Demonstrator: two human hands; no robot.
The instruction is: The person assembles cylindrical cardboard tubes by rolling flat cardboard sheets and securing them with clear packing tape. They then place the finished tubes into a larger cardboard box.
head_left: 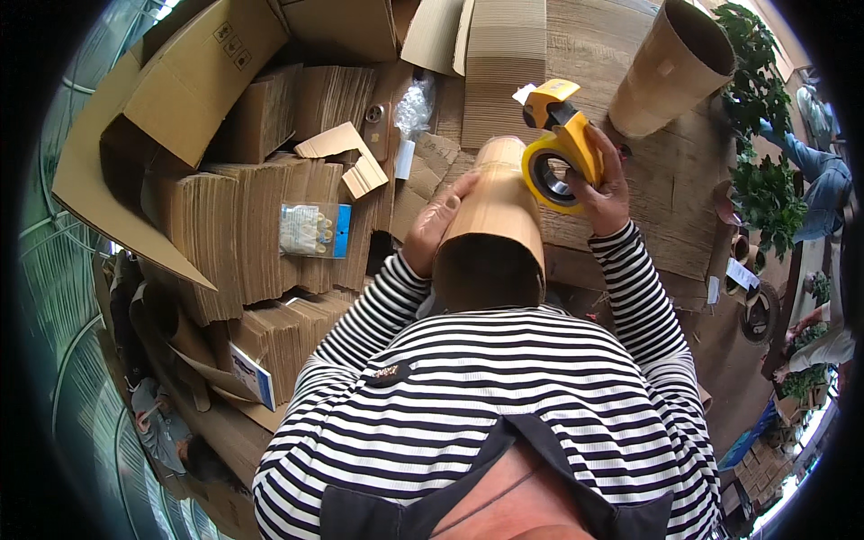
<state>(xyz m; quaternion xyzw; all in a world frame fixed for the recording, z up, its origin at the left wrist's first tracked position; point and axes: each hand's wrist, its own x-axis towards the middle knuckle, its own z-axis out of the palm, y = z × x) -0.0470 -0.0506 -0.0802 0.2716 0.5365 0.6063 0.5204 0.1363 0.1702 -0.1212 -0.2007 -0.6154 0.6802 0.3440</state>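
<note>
A rolled brown cardboard tube (493, 205) lies in front of my chest, its dark open end toward me. Along its left side my left hand (434, 229) grips the wall, thumb on top. My right hand (608, 187) is closed around a yellow tape dispenser (583, 148) with a roll of tape in it. The dispenser is held at the tube's right side, its yellow head pointing away past the tube's far end. Whether the tape touches the tube I cannot tell. Farther right, a wider cardboard tube (668, 76) stands on the wooden table (589, 49).
Stacks of flat cardboard (207, 238) fill the left side, with a small plastic packet (315, 230) on them. An open carton (202, 81) stands behind. A phone (376, 126) and crumpled clear plastic (415, 106) lie near the middle. Green leafy plants (765, 193) and other people are at right.
</note>
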